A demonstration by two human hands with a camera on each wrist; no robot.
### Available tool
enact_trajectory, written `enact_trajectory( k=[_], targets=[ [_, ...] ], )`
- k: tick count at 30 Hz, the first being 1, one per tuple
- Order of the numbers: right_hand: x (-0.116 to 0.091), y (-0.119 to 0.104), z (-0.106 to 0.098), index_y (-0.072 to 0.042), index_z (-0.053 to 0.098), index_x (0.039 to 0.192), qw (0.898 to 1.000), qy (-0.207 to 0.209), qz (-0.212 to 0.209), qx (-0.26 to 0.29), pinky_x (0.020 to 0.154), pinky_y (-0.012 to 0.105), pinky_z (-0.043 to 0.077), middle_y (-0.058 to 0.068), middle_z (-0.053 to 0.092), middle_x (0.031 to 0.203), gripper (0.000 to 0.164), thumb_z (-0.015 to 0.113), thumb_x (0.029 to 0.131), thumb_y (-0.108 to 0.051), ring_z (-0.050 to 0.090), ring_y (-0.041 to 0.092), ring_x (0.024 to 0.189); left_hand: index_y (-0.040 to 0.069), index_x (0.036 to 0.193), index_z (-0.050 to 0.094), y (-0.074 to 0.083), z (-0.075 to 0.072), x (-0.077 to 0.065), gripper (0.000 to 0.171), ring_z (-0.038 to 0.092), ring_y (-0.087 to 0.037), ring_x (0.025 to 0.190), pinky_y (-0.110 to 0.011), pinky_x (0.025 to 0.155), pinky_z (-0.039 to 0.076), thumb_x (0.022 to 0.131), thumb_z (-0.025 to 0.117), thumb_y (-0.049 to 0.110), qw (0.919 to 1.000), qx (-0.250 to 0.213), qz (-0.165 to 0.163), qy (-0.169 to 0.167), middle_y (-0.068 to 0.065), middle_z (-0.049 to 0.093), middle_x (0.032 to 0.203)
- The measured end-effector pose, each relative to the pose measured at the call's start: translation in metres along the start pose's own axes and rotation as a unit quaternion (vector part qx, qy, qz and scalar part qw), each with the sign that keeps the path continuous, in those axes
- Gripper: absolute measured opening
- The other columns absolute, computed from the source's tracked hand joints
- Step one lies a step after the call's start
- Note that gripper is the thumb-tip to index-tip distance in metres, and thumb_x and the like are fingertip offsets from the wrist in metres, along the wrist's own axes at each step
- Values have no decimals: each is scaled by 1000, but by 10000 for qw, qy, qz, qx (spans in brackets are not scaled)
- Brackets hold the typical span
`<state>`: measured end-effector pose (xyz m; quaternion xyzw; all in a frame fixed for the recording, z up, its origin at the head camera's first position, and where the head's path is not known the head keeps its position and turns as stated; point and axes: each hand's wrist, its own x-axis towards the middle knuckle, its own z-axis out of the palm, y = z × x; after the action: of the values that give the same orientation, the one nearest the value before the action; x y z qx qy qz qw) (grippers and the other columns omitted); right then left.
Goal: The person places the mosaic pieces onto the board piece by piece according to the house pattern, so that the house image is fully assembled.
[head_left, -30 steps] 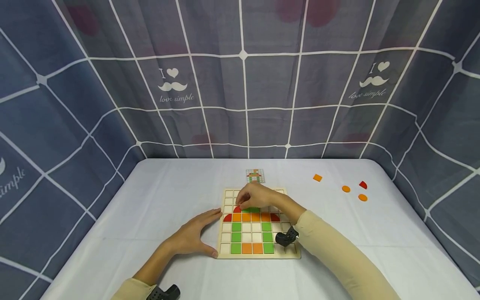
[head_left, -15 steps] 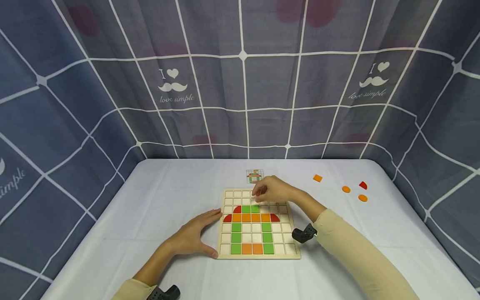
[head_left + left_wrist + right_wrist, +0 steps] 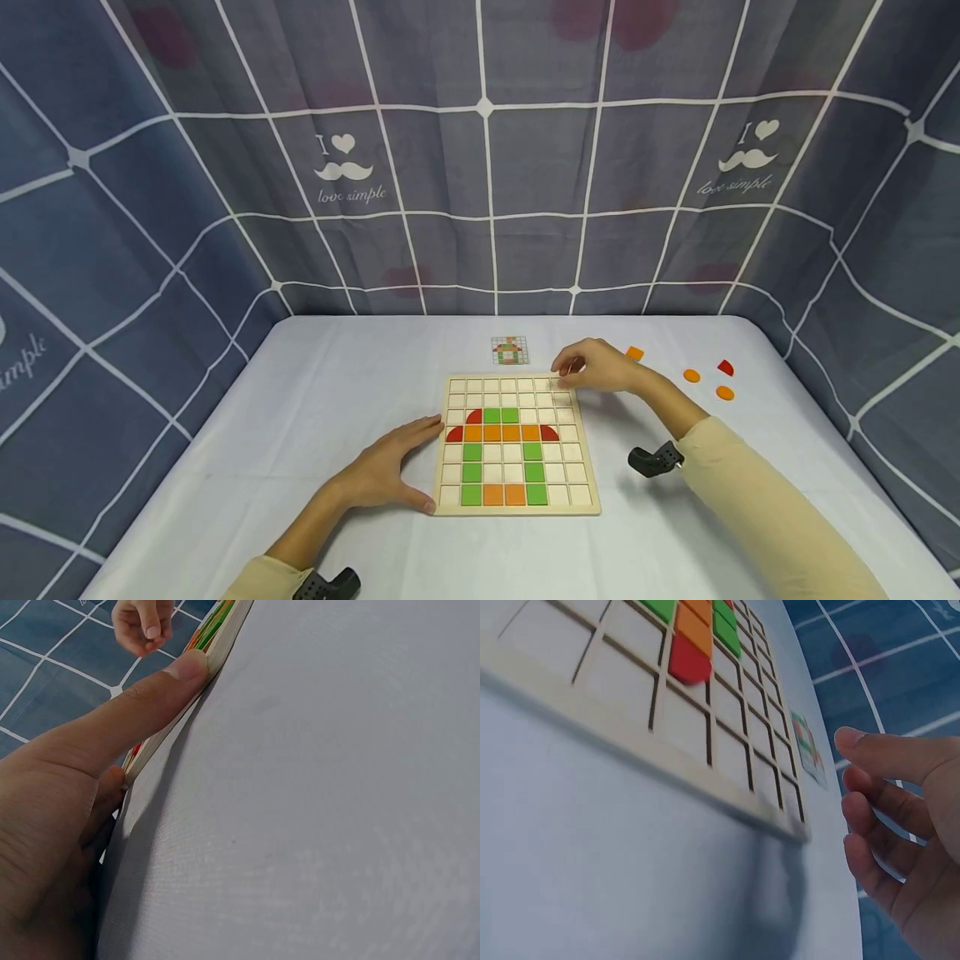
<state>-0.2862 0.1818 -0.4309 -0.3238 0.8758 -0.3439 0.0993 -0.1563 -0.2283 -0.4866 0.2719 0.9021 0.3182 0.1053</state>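
A wooden grid board [image 3: 558,496] lies on the table, with green squares [image 3: 533,472], orange squares [image 3: 492,433] and red quarter-round pieces [image 3: 475,416] set in some cells. My left hand [image 3: 386,471] rests along its left side, thumb at the near corner and fingertips by the edge farther up. In the left wrist view the thumb [image 3: 142,701] presses the board's rim. My right hand [image 3: 600,365] hovers at the far right corner of the board. In the right wrist view its fingers [image 3: 881,802] are loosely bent with nothing between them.
Beyond the board lies a small pattern card [image 3: 510,350]. To the right are loose pieces: an orange square [image 3: 634,353], partly behind the right hand, two orange discs [image 3: 692,376] and a red quarter-round [image 3: 725,367]. A checked curtain [image 3: 532,167] encloses the table.
My right hand has left the board's upper-left cells and moved right, past its far right corner. The red piece in the upper row is uncovered. My left hand has stayed put.
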Motion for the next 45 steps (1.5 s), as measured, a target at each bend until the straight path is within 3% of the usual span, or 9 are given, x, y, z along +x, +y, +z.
enact_trajectory(
  k=[6, 13, 21, 28, 39, 45],
  targets=[
    [-22, 16, -22, 1, 76, 108, 9992, 334, 200, 79, 86, 40, 55, -1, 71, 94, 22, 81, 89, -9, 66, 20, 90, 13, 160, 41, -1, 0, 1, 119, 27, -36, 151, -64, 116, 26, 65, 91, 63, 10000, -15, -10, -13, -1, 32, 167],
    [-46, 39, -46, 4, 74, 113, 9963, 548, 638, 156, 78, 27, 54, 2, 72, 96, 28, 82, 89, -10, 66, 20, 90, 13, 160, 41, 0, 0, 1, 119, 27, -36, 151, -64, 116, 26, 65, 91, 64, 10000, -21, -37, -22, 0, 31, 167],
    [-76, 57, -81, 0, 73, 121, 9847, 749, 1573, -86, 75, 33, 55, 4, 70, 102, 33, 80, 92, -16, 64, 24, 93, 15, 160, 41, -1, 0, 0, 118, 27, -36, 151, -64, 116, 26, 65, 91, 63, 10000, -15, -11, -16, 0, 31, 167],
    [-101, 72, -104, 2, 70, 125, 9780, 886, 1858, -327, 77, 32, 54, 6, 70, 106, 43, 79, 94, -26, 64, 27, 98, 15, 161, 40, -1, 0, 0, 119, 26, -36, 152, -64, 116, 25, 65, 91, 64, 10000, -16, -39, -31, 1, 31, 167],
    [-142, 119, -109, 9, 62, 130, 9429, 1786, 2812, -6, 69, 32, 55, 18, 68, 110, 49, 73, 98, -25, 64, 32, 91, 14, 160, 41, 0, 0, 1, 119, 27, -36, 152, -64, 117, 25, 65, 90, 65, 10000, 19, -23, -26, 1, 31, 167],
    [-161, 133, -104, 10, 60, 133, 9350, 1991, 2930, 168, 68, 28, 55, 21, 67, 114, 53, 72, 98, -28, 61, 27, 92, 15, 160, 41, -2, 1, 1, 119, 27, -35, 152, -64, 117, 26, 65, 90, 65, 10000, 41, -30, -10, 2, 31, 167]
  ],
)
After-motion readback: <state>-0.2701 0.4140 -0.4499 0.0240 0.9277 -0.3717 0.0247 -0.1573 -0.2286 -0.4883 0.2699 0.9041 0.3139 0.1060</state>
